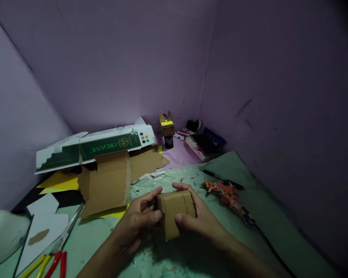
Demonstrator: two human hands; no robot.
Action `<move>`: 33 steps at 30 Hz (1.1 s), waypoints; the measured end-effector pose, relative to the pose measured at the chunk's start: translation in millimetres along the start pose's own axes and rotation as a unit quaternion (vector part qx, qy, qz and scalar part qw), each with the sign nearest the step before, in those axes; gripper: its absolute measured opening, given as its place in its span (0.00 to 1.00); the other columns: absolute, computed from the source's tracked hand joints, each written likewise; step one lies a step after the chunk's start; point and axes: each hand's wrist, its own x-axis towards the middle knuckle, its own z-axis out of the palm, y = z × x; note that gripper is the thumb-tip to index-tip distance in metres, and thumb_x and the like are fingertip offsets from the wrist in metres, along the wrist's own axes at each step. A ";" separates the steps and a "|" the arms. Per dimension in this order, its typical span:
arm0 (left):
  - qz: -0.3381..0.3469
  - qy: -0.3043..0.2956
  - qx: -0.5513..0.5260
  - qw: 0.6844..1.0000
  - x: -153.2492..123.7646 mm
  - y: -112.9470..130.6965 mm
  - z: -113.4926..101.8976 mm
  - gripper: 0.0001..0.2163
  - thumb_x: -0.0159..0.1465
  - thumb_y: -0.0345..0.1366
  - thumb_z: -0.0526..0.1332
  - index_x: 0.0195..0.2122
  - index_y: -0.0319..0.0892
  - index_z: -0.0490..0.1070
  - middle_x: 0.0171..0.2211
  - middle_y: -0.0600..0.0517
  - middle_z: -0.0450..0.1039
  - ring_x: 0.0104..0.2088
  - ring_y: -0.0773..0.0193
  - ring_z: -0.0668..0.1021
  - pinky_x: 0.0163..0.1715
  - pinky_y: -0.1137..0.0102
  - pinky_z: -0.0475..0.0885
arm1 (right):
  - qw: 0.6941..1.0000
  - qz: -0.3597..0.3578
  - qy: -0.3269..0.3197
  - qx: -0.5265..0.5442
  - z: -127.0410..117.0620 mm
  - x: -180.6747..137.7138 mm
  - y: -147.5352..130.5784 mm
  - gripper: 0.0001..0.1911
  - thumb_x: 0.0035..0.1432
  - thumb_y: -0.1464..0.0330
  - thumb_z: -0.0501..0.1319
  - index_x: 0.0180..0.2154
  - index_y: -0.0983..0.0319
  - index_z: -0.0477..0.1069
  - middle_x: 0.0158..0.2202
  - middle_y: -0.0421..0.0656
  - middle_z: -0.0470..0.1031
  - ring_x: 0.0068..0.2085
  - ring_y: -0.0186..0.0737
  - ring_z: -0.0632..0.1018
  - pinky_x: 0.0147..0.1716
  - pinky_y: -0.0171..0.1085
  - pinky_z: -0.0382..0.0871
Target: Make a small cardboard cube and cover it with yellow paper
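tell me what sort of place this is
Probably a craft corner, perhaps at home: a hot glue gun, scissors and cut cardboard lie on the tabletop.

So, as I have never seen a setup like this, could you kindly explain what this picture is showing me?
Certainly. There is no machine here: a person works with two bare hands. The single picture comes from a camera worn on the head, looking forward and down.

The left hand and right hand hold a small cardboard box between them, above a green-covered table.

On the left lie scissors and a large cardboard piece, with a printed carton behind. On the right is what looks like a glue gun. Near the wall stands a little figure with pointed ears.
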 end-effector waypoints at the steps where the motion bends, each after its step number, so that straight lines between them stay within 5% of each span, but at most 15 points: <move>1: 0.002 0.000 -0.001 1.000 -0.2 0.0 0.5 0.44 0.42 0.35 0.75 0.60 0.32 0.61 0.54 0.34 0.70 0.57 0.41 0.70 0.56 0.57 0.64 | 1.000 0.001 -0.002 -0.005 1.1 -1.1 -3.3 0.38 0.34 0.60 0.70 0.49 0.57 0.58 0.36 0.43 0.67 0.35 0.43 0.69 0.35 0.44 0.63; 33: 0.038 -0.011 0.028 0.999 -2.7 -1.4 3.1 0.44 0.46 0.38 0.74 0.62 0.32 0.59 0.56 0.33 0.69 0.61 0.39 0.64 0.61 0.55 0.56 | 0.999 -0.001 0.038 -0.030 8.7 -8.3 -8.2 0.40 0.37 0.64 0.65 0.54 0.60 0.55 0.38 0.44 0.67 0.35 0.44 0.70 0.36 0.44 0.65</move>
